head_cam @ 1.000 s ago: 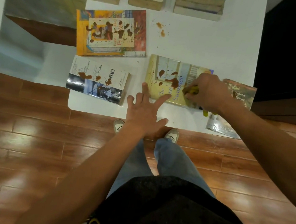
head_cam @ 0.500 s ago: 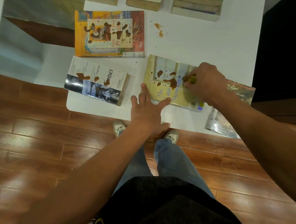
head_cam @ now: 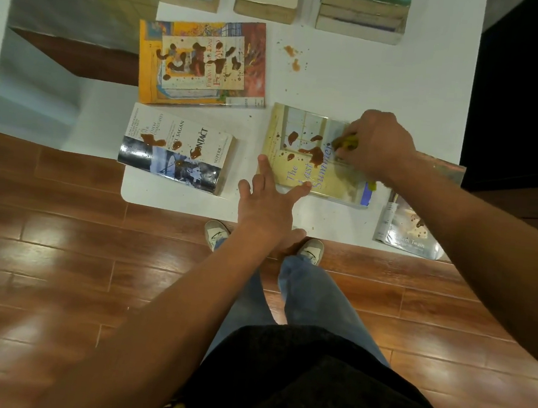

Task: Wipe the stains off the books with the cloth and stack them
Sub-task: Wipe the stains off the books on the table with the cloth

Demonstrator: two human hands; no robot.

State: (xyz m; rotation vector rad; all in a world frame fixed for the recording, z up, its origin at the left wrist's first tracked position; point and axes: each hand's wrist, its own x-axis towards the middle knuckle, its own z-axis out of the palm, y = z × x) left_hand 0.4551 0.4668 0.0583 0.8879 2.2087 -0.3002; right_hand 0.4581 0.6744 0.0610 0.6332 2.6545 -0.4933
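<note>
The left hand (head_cam: 266,203) lay flat with straight fingers on the near edge of the yellow book (head_cam: 300,174), likely so it would not slide. The right hand (head_cam: 375,145) squeezed the cloth (head_cam: 345,142) on the cover, beside the brown stains (head_cam: 312,153). Other dirty books waited flat on the white table (head_cam: 373,82)

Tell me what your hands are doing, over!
Left hand flat, steadying yellow book. Right hand grips cloth on its cover. Brown stains not yet wiped. Nothing blocking.
</note>
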